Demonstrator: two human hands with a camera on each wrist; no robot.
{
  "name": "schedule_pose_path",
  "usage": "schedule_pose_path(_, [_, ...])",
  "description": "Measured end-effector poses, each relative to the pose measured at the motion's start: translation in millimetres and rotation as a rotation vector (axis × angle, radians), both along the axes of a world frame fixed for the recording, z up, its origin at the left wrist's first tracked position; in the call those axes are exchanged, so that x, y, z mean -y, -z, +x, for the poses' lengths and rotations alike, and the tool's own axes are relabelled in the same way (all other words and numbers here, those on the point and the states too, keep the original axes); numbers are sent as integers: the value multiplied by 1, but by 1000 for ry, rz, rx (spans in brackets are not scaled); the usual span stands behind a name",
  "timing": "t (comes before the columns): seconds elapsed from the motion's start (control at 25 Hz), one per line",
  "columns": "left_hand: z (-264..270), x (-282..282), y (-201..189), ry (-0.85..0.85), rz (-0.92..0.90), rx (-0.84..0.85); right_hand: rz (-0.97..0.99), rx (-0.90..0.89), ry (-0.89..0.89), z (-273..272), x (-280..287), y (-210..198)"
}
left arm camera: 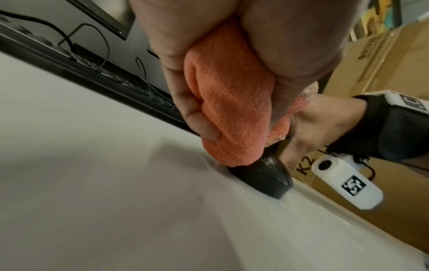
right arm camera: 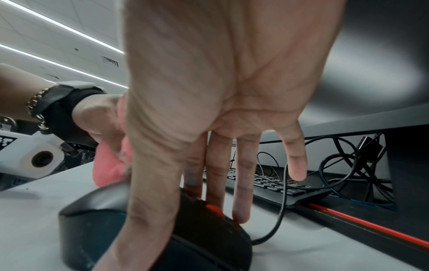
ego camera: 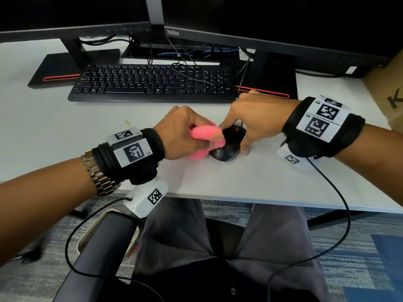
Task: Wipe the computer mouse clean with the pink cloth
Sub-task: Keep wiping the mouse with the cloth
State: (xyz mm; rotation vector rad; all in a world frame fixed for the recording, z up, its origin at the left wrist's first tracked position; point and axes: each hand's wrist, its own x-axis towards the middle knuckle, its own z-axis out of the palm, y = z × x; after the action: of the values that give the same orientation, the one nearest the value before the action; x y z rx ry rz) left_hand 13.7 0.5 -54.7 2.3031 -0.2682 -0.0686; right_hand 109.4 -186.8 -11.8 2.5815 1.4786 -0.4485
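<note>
A black computer mouse [ego camera: 226, 149] with a red scroll wheel lies on the white desk [ego camera: 283, 182], in front of the keyboard. My left hand [ego camera: 181, 131] grips a bunched pink cloth [ego camera: 205, 132] and presses it onto the mouse's left rear. In the left wrist view the cloth [left arm camera: 227, 110] bulges from my fist down onto the mouse [left arm camera: 262, 176]. My right hand [ego camera: 255, 118] holds the mouse from the right, with its thumb against the near side and fingers on the buttons. The right wrist view shows those fingers [right arm camera: 241, 183] beside the wheel on the mouse [right arm camera: 204, 234].
A black keyboard [ego camera: 152, 83] sits just behind the hands, with two monitor stands and a tangle of cables further back. The mouse cable [right arm camera: 278, 210] runs toward the keyboard. A cardboard box [ego camera: 388, 94] stands at the right. The desk's front edge [ego camera: 261, 201] is close to my lap.
</note>
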Motion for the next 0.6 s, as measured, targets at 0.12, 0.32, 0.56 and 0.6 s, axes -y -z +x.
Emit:
schedule_pose_path(0.12, [8,-4,0,-36,-5,16,-14,6,2,-1,0,0])
schedule_pose_path(0.32, [6,-1,-1,7,57,14,-10,2,4,3,1,2])
schedule_pose_path(0.56, [-7,3,-2,51,56,29,12,-11,7,2,-1,4])
schedule_pose_path(0.6, [-9,4,-1,68,65,29,14,-16,12,2,-1,4])
